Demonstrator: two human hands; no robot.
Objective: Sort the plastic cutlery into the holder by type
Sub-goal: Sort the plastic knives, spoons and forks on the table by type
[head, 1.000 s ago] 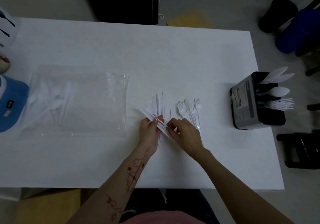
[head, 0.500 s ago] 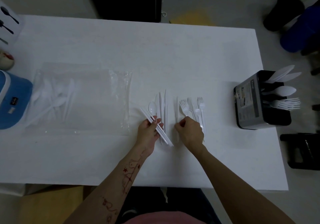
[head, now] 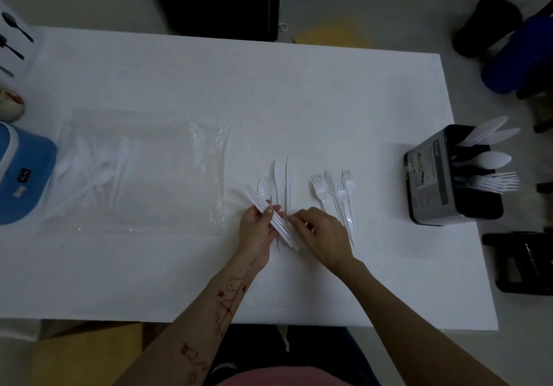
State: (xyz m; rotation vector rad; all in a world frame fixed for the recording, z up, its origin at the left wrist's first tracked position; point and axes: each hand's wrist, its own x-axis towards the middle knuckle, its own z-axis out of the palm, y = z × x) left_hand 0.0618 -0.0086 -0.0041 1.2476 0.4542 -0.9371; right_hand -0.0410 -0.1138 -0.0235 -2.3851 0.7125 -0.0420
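Note:
My left hand (head: 258,230) grips a bundle of white plastic cutlery (head: 269,215) that slants up to the left. My right hand (head: 321,234) reaches to the bundle's lower end, fingers curled and pinching there. On the white table (head: 299,101) lie loose white knives (head: 282,179), a spoon (head: 264,186) and a row of forks (head: 336,191). The black cutlery holder (head: 431,176) stands at the table's right edge with knives, a spoon and forks sticking out of separate compartments.
A clear plastic bag (head: 137,170) with more white cutlery lies at the left. A blue box (head: 21,173) sits at the far left edge. Dark and blue containers (head: 520,53) and a black stool (head: 520,260) stand on the floor to the right.
My right hand went to the forks half a second ago and has come back left to the bundle. My left hand kept its grip on the bundle.

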